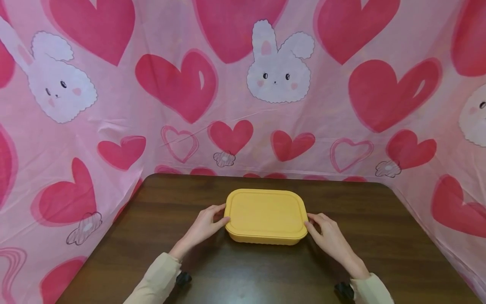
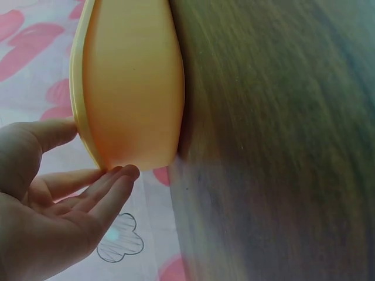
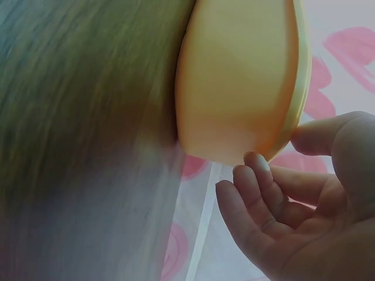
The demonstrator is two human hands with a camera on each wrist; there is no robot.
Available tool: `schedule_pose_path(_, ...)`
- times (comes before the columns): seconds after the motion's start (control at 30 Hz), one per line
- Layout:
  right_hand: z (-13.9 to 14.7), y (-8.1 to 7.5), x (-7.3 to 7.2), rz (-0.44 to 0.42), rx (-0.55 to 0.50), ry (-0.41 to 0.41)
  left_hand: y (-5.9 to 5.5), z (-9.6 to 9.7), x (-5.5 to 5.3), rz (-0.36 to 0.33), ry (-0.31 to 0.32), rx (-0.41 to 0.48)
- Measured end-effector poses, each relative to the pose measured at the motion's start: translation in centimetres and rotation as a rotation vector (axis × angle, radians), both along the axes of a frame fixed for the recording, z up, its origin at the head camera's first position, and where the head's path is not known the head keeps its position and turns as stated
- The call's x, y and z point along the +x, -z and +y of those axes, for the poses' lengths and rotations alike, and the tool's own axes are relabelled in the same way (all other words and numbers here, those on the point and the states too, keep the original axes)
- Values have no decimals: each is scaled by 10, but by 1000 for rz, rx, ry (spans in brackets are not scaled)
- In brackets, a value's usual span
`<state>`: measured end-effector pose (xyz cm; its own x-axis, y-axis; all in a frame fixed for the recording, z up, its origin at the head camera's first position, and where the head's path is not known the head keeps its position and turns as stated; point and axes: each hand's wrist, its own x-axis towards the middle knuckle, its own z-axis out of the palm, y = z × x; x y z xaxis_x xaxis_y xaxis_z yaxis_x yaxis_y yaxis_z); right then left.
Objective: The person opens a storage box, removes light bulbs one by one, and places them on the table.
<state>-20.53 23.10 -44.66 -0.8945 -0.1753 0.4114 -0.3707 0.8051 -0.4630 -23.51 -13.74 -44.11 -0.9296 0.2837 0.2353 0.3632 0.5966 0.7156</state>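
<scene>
A yellow lidded food container (image 1: 266,213) sits on the dark wooden table, its lid on top. At its left end my left hand (image 1: 203,228) holds the rim, thumb at the near part and fingers farther back. My right hand (image 1: 330,236) holds the opposite end in much the same way. In the left wrist view, the left thumb and fingertips meet the rim of the container (image 2: 132,82). The right wrist view has the right thumb (image 3: 313,140) against the lid's edge, with several fingers loosely bent below the container's end. What the container holds is hidden.
The brown table (image 1: 262,274) reaches out on all sides of the container. Behind it and along both sides hangs a pink cloth (image 1: 235,109) with hearts and rabbit faces. Each wrist carries a small black device, such as the left one (image 1: 184,278).
</scene>
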Motion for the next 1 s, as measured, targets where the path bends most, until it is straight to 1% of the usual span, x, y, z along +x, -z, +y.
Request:
schedule_pose_path(0.23, -4, -2, -3, -45, -14, 18, 0, 0, -2, -25, 7, 40)
schedule_pose_path(0.4, -4, -2, -2, -43, -13, 28, -2, 0, -2, -41, 15, 49)
schedule_pose_path(0.57, -5, -3, -2, -38, -12, 22, -4, 1, -1, -51, 7, 51)
schedule_pose_path(0.73, -5, -6, -1, -52, -10, 26, -4, 1, -1, -67, 5, 57)
schedule_pose_path(0.83, -6, -8, 0, -41, -6, 25, -3, 0, -1, -65, 8, 57)
schedule_pose_path(1.0, -6, -11, 0, 20, -13, 20, -3, 0, -2, -70, 17, 60)
